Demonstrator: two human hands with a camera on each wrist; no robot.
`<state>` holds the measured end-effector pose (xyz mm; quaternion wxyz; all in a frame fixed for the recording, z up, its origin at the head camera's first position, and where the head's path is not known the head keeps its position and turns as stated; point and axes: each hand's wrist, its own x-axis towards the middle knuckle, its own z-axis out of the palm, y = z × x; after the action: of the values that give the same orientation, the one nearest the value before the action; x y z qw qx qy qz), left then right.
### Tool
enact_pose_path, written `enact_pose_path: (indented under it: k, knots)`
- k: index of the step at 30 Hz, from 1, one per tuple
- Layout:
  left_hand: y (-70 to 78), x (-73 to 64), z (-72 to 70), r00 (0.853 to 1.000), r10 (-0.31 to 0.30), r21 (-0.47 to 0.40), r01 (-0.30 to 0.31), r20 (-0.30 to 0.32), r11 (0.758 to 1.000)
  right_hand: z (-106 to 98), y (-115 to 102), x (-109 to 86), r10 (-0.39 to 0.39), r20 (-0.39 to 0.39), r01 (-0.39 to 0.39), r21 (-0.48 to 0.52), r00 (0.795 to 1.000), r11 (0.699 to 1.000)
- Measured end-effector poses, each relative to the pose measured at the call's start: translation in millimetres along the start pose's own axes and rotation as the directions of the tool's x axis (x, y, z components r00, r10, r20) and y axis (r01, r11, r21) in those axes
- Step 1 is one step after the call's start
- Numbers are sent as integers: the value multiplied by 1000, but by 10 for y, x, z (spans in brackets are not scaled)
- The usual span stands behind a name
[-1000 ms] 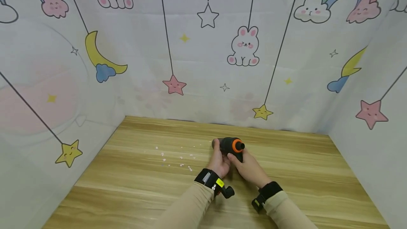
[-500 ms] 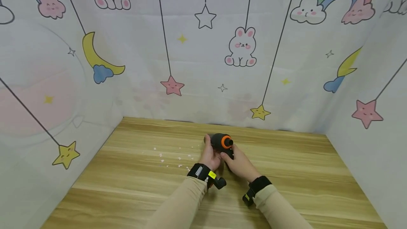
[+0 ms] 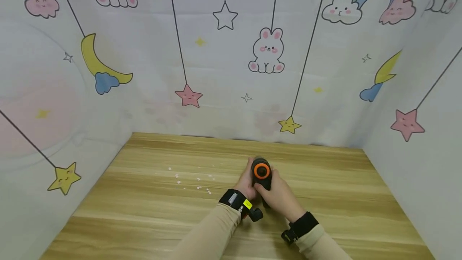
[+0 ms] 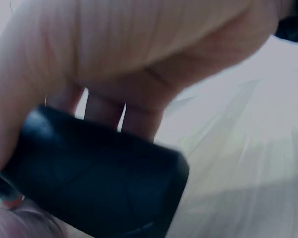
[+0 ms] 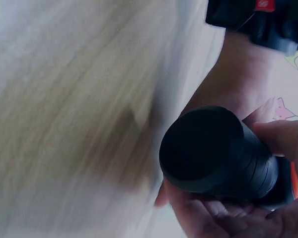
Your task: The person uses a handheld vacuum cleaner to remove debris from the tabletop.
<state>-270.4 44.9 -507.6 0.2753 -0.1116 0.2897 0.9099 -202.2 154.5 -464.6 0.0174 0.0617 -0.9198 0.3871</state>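
Note:
A black pistol-shaped cordless drill [image 3: 262, 176] with an orange ring round its nose is held between both hands over the table, its nose toward the head camera. On its left side, my left hand [image 3: 246, 183] holds the drill's body. My right hand [image 3: 279, 193] grips the handle from the right, thumb across its front. In the left wrist view the drill's dark body [image 4: 99, 168] lies between thumb and fingers. The right wrist view shows the round flat end of the handle [image 5: 203, 148], fingers curled about it. Part of the drill is hidden behind the hands.
Several small white scraps [image 3: 199, 187] lie on the wood-grain table [image 3: 151, 220], left of the hands. A cloth wall [image 3: 223, 119] printed with stars, bunnies and rainbows closes off the back and both sides.
The drill has turned in the hands, its nose swinging from pointing right to facing the head camera. Both hands have shifted slightly, and the head view has drifted a little to the right.

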Motion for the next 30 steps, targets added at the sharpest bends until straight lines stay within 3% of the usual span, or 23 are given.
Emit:
enact_pose_path:
  k: [3,6,11,16,21,24,27,30]
  knots:
    - [-32,29,32,995,-77,23,76,58,997,-28,-13,-24,13,-50,-15,-30,999,999]
    - [-55,65,67,989,-130,30,128,67,991,-48,-10,-31,29,-79,-33,-43,996,999]
    - [-96,134,119,985,-160,46,157,63,986,-77,42,-28,37,-102,-42,-47,994,998]
    - [-131,147,154,980,-183,2,183,73,983,-106,95,-31,38,-117,-43,-45,992,998]
    - [-90,78,118,983,-154,-37,159,103,987,-70,63,-17,36,-101,-38,-18,994,999]
    - [-69,37,106,990,-115,-48,119,87,992,-49,51,-6,23,-86,-24,-4,996,1000]
    - [-50,-11,121,998,-54,-74,56,19,996,-37,57,8,37,-81,-37,1,996,999]
    - [-34,-62,146,998,17,-97,-22,-59,995,-37,61,25,57,-88,-57,7,994,998]
